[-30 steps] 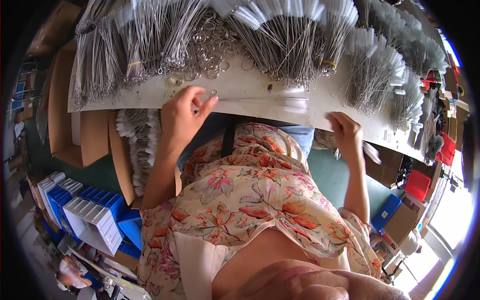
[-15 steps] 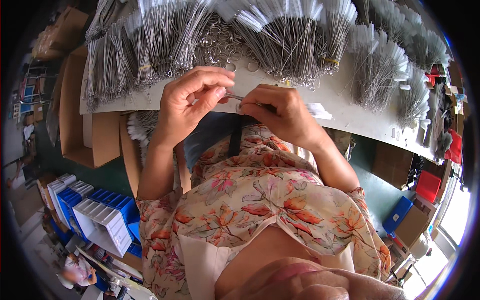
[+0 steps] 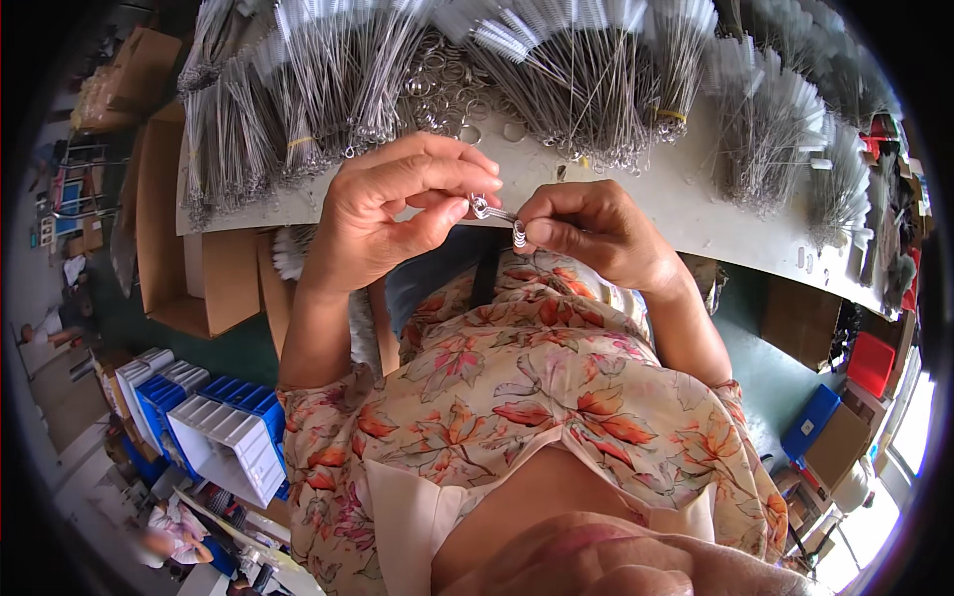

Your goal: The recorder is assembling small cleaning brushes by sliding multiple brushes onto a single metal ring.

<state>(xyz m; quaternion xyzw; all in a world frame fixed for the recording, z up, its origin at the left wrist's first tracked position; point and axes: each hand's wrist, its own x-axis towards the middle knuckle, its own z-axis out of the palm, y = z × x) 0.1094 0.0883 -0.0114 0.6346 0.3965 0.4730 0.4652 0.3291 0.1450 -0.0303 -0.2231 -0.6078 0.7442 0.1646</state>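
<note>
Centrally, small silvery metal ring with thin wire stem (image 3: 494, 212), pinched between both hands just above the floral lap, in front of the pale table edge (image 3: 696, 223). Left hand (image 3: 393, 214) clamped on the ring end, thumb against fingertips; right hand (image 3: 586, 230) closed on a tiny coiled end (rest buried in the fist, shape hard to make out). Behind, loose metal rings (image 3: 447, 84) and bundled thin wire brushes (image 3: 586, 89), tips cut off at the top rim. Blurred blue and white plastic bins (image 3: 224, 432) lower left.

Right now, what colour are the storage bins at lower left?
Blue and white storage bins, best seen in the head view.
</note>
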